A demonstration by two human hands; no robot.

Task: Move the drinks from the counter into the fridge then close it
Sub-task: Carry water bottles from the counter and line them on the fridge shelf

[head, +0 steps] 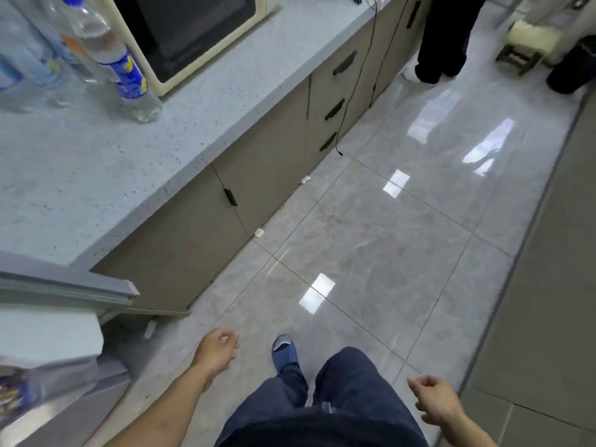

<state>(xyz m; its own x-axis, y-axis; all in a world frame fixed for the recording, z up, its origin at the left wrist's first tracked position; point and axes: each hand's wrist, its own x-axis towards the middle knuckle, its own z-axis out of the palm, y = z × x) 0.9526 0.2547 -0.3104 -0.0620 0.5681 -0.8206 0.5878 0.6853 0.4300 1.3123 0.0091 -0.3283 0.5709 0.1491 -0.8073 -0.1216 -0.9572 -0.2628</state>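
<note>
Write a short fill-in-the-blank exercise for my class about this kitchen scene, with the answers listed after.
1. The bottles stand on the ____.
2. Both hands, left and right, hold ____.
3. The cream microwave sits to the ____ of the bottles in the picture.
4. The slipper is ____ in colour.

Answers: counter; nothing; right; blue

Bottle [129, 75] blue-yellow label; counter [80, 162] speckled grey; slipper [285, 351] blue.

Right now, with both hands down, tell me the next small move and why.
Probably raise the left hand toward the nearest bottle standing on the counter. Both it and the right hand hang loose and hold nothing, bottles remain on the counter, and the fridge door stands open at left.
</note>
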